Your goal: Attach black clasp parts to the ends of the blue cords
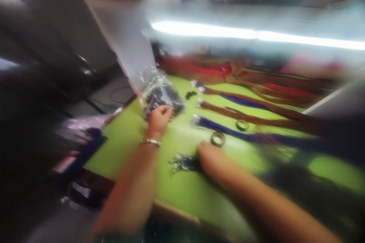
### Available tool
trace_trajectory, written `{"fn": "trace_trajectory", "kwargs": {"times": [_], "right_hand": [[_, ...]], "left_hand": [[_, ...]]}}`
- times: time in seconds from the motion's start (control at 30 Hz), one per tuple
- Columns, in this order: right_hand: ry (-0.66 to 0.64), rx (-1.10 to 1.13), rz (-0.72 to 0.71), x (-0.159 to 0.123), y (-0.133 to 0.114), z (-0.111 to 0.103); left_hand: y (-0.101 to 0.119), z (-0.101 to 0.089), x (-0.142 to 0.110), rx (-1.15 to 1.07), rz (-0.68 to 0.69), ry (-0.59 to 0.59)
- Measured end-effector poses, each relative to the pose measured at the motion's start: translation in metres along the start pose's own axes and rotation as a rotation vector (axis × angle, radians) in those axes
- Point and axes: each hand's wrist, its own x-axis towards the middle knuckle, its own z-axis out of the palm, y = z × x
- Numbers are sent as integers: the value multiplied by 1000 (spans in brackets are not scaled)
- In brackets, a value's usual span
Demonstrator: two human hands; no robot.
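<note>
Taking twelve as straight ahead from the green between my hands, my left hand [159,119] reaches to eleven, its fingers at the near side of a clear plastic bag [161,95] of dark pieces. They look narrow and bunched, though blur hides whether they pinch the plastic or a piece. My right hand [213,159], at four, has its fingers round a dark wire bundle [185,162], bright tips pointing to nine; its fingertips are hidden from me.

So I have one hand at the bag and one on the wires. From here, I judge, any move calls for a surer left grip and a steady right hand, so the tips stay together.

The desk [125,148] ends close behind my wrists at six and slants away at nine, so I'd keep my left elbow's sweep small. A white panel [125,34] stands behind the bag. A tape roll [218,139] sits just beyond my right hand, with another roll [242,125] past it, and a blue wire bundle [236,133] crowds three. The easiest path runs over the green between my hands.
</note>
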Motion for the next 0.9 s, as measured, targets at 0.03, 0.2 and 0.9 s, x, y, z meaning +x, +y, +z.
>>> {"fn": "trace_trajectory", "kwargs": {"times": [0.03, 0.2, 0.9], "right_hand": [[-2, -8, 10, -1, -1, 1], [31, 44, 134, 1, 1, 9], [345, 214, 150, -2, 35, -1]], "left_hand": [[-4, 4, 1, 96, 43, -10], [-24, 22, 12, 344, 151, -8], [3, -13, -1, 817, 178, -268]]}}
